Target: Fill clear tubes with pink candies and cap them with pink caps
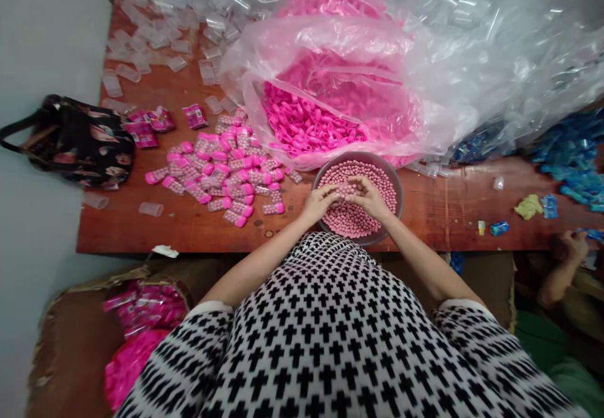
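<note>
A round grey bowl (400, 199) full of small pink beads (352, 221) stands at the table's front edge. Over it, my left hand (319, 203) and my right hand (369, 197) are closed, fingertips facing, around a small clear container (347, 190). Pink beads show through or behind it, and its outline is hard to make out. Left of the bowl lies a heap of clear containers with beads and bright pink caps (226, 169). Beyond the bowl, a large open plastic bag (236, 59) holds many loose pink caps (306, 122).
Empty clear containers (151, 209) lie scattered at the left and back left. A dark floral handbag (101, 141) and pink packets (194, 116) are there too. Blue pieces (576, 153) lie at the right, near another person's hand (570, 246). A cardboard box (70, 336) stands below the table.
</note>
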Available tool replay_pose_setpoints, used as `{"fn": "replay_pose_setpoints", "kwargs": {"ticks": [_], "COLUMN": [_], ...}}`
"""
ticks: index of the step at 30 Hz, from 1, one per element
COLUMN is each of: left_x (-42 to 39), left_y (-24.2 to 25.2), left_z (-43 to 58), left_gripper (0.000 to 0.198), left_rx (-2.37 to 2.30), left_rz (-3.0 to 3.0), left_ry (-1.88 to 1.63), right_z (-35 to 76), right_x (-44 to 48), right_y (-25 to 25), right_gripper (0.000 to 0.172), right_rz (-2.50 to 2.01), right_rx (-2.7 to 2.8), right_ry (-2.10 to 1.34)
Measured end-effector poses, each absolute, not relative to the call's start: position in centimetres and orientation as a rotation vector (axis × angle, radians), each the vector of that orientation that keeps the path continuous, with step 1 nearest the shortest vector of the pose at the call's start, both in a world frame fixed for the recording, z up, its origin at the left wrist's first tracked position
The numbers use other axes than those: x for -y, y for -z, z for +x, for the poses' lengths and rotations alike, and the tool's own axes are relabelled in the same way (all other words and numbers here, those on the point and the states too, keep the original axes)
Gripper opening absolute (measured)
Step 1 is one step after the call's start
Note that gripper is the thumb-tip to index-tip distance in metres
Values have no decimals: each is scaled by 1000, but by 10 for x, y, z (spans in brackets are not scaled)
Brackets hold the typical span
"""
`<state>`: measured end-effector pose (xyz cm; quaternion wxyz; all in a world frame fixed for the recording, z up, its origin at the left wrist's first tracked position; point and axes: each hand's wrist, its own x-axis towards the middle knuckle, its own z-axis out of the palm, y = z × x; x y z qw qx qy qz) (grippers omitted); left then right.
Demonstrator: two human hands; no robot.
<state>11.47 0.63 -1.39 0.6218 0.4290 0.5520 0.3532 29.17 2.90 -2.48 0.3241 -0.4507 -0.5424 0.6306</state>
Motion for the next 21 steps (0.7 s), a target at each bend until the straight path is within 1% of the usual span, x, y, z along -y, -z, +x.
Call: {"fn": "replay_pose_setpoints", "kwargs": {"ticks": [3,6,9,12,17,19,21], "left_x": [-7,-7,-7,-6,-2,0,1], "left_y": [14,10,6,3,3,5,7], "left_z": [116,114,114,114,110,105,101], "left_gripper": [45,50,50,46,35,34,34], "left_rx": [-1137,-1073,-1057,-1054,-1147,-1155,-1139], "left_rz": [779,731,731,802,963,883,813], "left_ry": [-834,-819,-819,-824,-836,-869,-894], "right_z": [303,312,313,310,313,318,321], "right_x": [-31,-33,-32,-27,-23,-30,-42], "right_y": [13,5,-1,-5,-3,-1,-2], "right_gripper": [48,44,36,28,33,36,38], "right_rz": [-1123,-1094,-1108,-1123,-1152,-1232,-1370], "right_rx": [1568,1680,1745,1757,1510,1587,1850], "right_ry": [-1626,-1591,-1570,-1605,-1791,-1784,-1635]}}
